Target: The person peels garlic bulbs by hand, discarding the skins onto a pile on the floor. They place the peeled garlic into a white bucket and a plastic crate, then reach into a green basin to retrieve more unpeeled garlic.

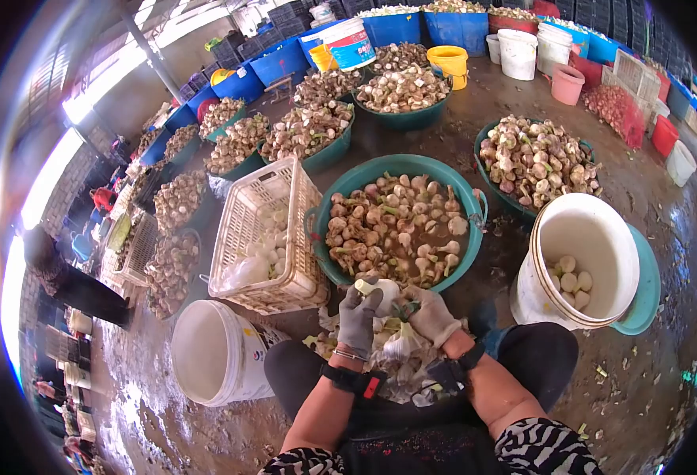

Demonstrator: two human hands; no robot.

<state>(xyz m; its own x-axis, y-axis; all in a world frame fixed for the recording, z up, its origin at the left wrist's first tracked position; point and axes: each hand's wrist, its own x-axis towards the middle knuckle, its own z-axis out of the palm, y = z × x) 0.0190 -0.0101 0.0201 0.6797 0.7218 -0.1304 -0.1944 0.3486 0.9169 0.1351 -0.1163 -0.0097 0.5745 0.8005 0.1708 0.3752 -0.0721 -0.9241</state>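
Observation:
My left hand (356, 318), in a grey glove, is closed around a whitish garlic bulb (381, 296) with its cut stem end pointing left. Close against the bulb's right side is my gloved right hand (432, 317), its fingers pinched together. A small dark green thing shows at its fingertips, too small to name. Below both hands, a pile of garlic skins and pale bulbs (402, 346) lies between my knees. Just beyond them stands a green tub (475, 207) of unpeeled garlic bulbs in brownish water.
A white bucket (621, 237) with several peeled bulbs stands at right. At left are a cream plastic crate (306, 207) holding pale garlic and another white bucket (198, 348). Heaped garlic tubs (412, 119) stand farther back. A person (75, 277) stands far left on the wet floor.

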